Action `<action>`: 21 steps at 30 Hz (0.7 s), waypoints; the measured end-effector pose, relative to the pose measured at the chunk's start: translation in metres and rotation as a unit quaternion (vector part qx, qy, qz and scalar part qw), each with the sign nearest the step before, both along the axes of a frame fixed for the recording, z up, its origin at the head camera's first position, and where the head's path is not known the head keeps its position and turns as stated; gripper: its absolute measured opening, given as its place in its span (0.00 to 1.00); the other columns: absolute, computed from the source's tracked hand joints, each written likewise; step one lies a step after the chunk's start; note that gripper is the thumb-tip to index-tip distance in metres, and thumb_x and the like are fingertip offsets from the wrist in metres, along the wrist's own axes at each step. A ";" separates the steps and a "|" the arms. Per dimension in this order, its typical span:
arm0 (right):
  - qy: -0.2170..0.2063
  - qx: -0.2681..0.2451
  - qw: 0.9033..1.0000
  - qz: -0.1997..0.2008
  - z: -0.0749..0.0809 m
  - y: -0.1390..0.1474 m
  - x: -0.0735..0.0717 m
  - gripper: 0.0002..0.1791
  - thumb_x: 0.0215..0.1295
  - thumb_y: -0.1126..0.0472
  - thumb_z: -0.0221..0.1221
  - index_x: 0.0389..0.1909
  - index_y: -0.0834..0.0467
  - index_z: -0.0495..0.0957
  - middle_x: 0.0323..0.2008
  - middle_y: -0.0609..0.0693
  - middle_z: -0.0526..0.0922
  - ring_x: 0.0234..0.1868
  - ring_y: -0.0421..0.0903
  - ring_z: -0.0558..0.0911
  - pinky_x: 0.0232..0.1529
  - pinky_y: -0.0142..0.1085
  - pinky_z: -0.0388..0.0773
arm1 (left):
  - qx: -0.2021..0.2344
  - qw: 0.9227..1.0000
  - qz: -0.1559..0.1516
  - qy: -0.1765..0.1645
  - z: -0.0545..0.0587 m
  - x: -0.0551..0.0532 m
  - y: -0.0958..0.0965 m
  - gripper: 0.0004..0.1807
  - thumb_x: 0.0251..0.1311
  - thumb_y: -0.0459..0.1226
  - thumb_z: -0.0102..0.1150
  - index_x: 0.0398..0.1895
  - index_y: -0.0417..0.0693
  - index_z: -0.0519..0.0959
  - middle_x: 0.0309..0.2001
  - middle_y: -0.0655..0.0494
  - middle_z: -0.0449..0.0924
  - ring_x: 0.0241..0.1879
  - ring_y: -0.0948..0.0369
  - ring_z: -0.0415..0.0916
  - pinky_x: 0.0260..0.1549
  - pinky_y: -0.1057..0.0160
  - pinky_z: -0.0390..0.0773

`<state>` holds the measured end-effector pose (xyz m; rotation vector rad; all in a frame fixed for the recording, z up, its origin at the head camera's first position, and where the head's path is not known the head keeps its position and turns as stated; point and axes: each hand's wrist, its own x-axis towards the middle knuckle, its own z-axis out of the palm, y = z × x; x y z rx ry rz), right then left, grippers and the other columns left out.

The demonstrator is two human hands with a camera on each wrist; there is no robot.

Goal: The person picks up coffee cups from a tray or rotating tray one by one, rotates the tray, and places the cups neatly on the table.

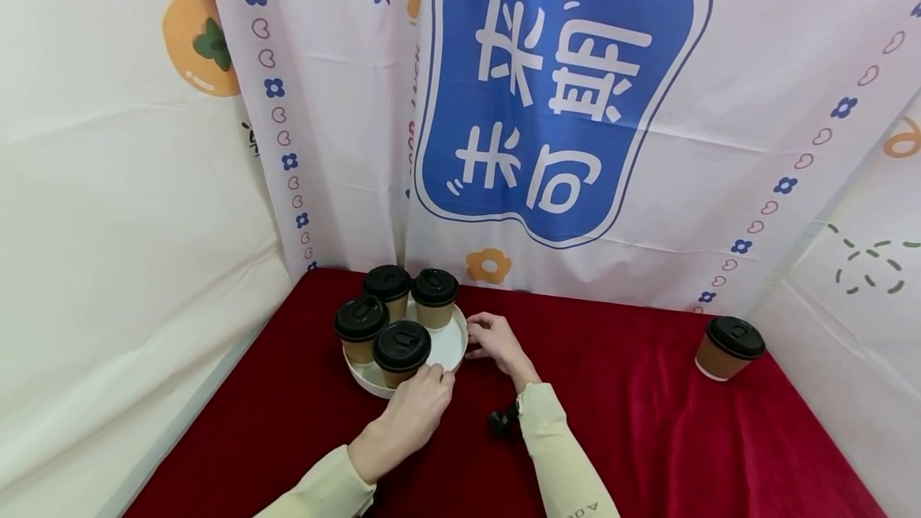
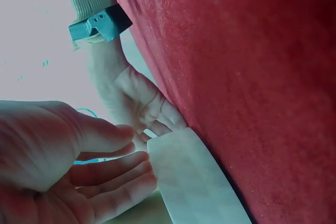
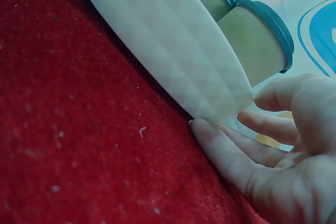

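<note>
A round white tray (image 1: pixel 448 342) with a faceted side wall sits on the red cloth, holding several brown paper coffee cups (image 1: pixel 435 315) with black lids. At its front right, my left hand (image 1: pixel 416 404) reaches over beside the nearest cup (image 1: pixel 400 378). In the left wrist view, fairly straight fingers (image 2: pixel 123 198) meet the tray's rim while the thumb stays off it. My right hand (image 1: pixel 496 340) grips the tray's right side: the right wrist view shows the thumb (image 3: pixel 218 148) low on the wall and a fingertip up at the rim.
Far to the right stands another lidded coffee cup (image 1: pixel 728 350), apart from the tray. Red cloth (image 1: pixel 612 422) covers the table. Printed white curtains (image 1: pixel 755 142) close off the back and both sides, with the back one right behind the tray.
</note>
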<state>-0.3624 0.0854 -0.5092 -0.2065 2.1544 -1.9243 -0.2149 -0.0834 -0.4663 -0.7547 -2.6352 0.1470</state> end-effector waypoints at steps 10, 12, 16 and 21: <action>-0.003 -0.002 1.000 -0.002 0.001 -0.001 0.002 0.18 0.72 0.60 0.53 0.55 0.68 0.74 0.46 0.64 0.80 0.34 0.46 0.85 0.35 0.43 0.86 | -0.033 0.999 0.029 0.029 0.000 0.005 -0.004 0.07 0.52 0.33 0.70 0.29 0.44 0.79 0.27 0.51 0.73 0.29 0.57 0.73 0.18 0.67 0.77; -0.006 -0.003 1.000 -0.001 0.001 0.000 0.002 0.18 0.72 0.60 0.53 0.55 0.68 0.74 0.47 0.64 0.80 0.35 0.46 0.85 0.35 0.44 0.86 | -0.038 0.998 0.036 0.027 0.000 0.005 -0.005 0.07 0.52 0.33 0.70 0.28 0.44 0.80 0.27 0.51 0.73 0.29 0.57 0.73 0.17 0.67 0.77; -0.009 -0.003 1.000 0.000 0.001 0.000 0.002 0.18 0.72 0.60 0.53 0.56 0.68 0.74 0.48 0.64 0.80 0.36 0.46 0.85 0.35 0.44 0.86 | -0.041 0.998 0.047 0.022 -0.001 0.005 -0.010 0.07 0.50 0.34 0.72 0.27 0.46 0.80 0.27 0.51 0.73 0.29 0.57 0.73 0.16 0.65 0.76; -0.013 -0.001 1.000 -0.006 0.001 -0.001 0.001 0.18 0.72 0.60 0.53 0.56 0.66 0.75 0.47 0.63 0.81 0.35 0.45 0.85 0.36 0.44 0.86 | -0.027 0.998 0.052 0.023 0.000 0.004 -0.016 0.08 0.49 0.34 0.72 0.26 0.47 0.80 0.26 0.51 0.73 0.29 0.56 0.73 0.15 0.63 0.76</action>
